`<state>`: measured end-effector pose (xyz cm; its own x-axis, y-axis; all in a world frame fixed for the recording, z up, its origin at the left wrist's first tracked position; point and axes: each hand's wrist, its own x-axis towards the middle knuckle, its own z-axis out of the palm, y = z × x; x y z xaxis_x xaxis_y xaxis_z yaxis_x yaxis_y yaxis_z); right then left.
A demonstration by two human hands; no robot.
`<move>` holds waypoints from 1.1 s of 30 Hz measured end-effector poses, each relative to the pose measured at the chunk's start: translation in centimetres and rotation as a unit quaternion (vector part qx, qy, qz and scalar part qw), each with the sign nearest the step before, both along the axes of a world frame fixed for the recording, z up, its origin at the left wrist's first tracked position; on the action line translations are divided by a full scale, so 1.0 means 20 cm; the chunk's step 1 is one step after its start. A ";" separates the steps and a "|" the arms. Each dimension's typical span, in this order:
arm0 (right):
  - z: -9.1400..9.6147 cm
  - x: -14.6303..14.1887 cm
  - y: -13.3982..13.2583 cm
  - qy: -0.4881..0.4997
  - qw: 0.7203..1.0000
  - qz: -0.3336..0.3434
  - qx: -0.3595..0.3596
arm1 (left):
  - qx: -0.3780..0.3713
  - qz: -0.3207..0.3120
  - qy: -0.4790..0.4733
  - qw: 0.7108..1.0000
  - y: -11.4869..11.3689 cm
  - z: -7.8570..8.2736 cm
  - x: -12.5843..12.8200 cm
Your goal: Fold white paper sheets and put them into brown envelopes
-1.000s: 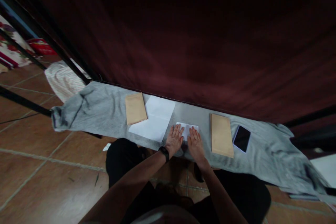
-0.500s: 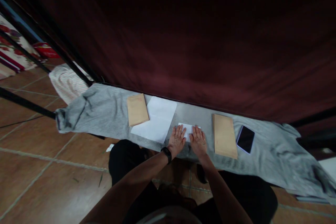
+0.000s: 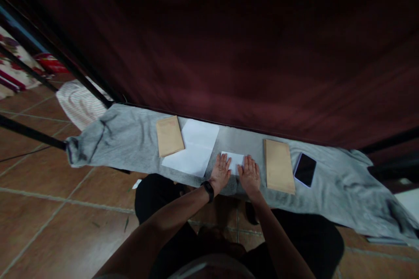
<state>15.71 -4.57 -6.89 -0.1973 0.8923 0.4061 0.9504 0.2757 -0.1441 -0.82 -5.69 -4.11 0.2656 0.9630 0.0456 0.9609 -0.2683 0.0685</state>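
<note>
A small folded piece of white paper (image 3: 236, 163) lies flat on the grey cloth (image 3: 242, 139) in front of me. My left hand (image 3: 220, 171) rests flat over its left edge, fingers stretched out, a dark band on the wrist. On the paper's right edge lies my right hand (image 3: 249, 175), also flat with fingers extended. Left of my hands is a larger white sheet (image 3: 196, 150), partly under a stack of brown envelopes (image 3: 170, 136). Another brown envelope stack (image 3: 279, 166) sits to the right of my right hand.
A phone (image 3: 305, 170) with a dark screen lies right of the envelopes. Behind the cloth-covered surface hangs a dark red curtain (image 3: 229, 74). Black metal bars (image 3: 32, 131) stand at the left, near a striped cloth (image 3: 81, 102). Below is a tiled floor (image 3: 59, 226).
My right hand has slid slightly to the right across the paper, so more of the white shows between my hands. The view has shifted a little.
</note>
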 end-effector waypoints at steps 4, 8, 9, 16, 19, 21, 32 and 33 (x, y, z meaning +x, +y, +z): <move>0.00 0.00 0.00 0.003 1.000 -0.008 -0.001 | 0.016 -0.005 -0.008 1.000 -0.01 0.01 -0.03; 0.00 -0.02 0.00 -0.002 0.999 -0.019 -0.029 | 0.066 0.003 -0.052 0.996 -0.03 0.00 -0.02; 0.00 -0.02 0.01 -0.003 0.999 -0.019 -0.037 | 0.078 -0.003 -0.066 0.995 -0.04 0.00 0.00; 0.00 -0.03 0.02 0.000 0.998 -0.028 -0.052 | 0.098 -0.008 -0.103 0.990 0.00 -0.06 0.11; -0.01 -0.04 0.02 0.010 0.998 -0.029 -0.046 | 0.098 0.029 -0.094 0.990 0.02 -0.07 0.05; -0.02 -0.03 0.02 0.013 0.999 -0.029 -0.043 | 0.097 0.043 -0.088 0.990 0.02 -0.07 0.00; 0.02 -0.10 -0.05 0.001 0.999 0.025 -0.026 | 0.100 0.058 -0.063 0.991 0.01 -0.06 -0.06; 0.02 -0.12 -0.06 -0.003 0.999 0.043 -0.029 | 0.099 0.057 -0.062 0.992 0.01 -0.06 -0.06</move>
